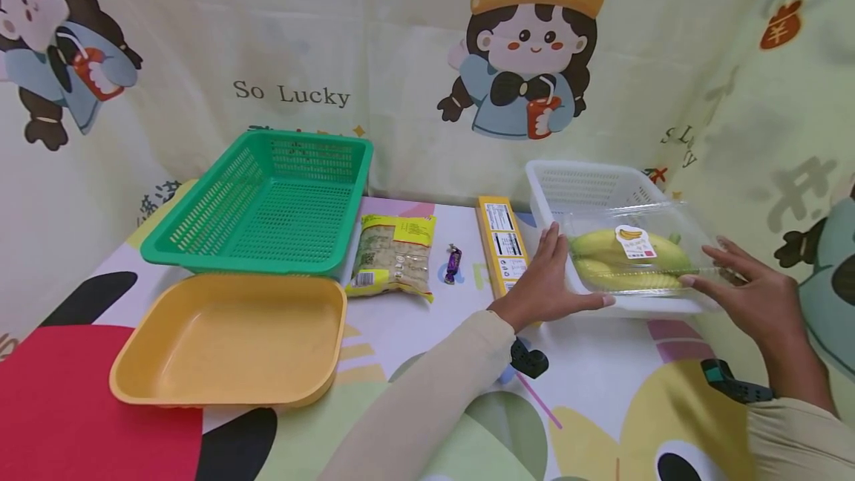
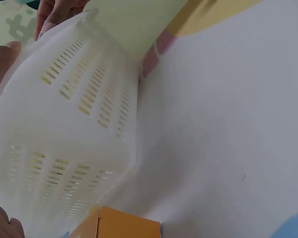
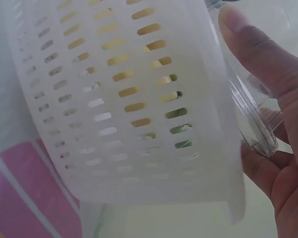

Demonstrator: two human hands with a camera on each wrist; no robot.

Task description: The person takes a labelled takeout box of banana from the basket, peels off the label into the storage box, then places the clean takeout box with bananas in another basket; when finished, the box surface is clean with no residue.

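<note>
Banana pack (image 1: 624, 266) sits before cartoon curtain (image 1: 401, 36) above patterned tablecloth (image 1: 588, 373), right grip (image 1: 761, 292) pinching it, left grip (image 1: 542, 284) spread.

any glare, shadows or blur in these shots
Head view: thin highlights along the clear banana pack; left wrist view: a soft grey shadow beside the white basket; right wrist view: bright glints on the pack's edge, fine detail looking soft.

The table (image 1: 594, 370) is viewed forward and down from the head. The white basket (image 2: 84, 119), shared by all views, is faced closely from both wrists.
</note>
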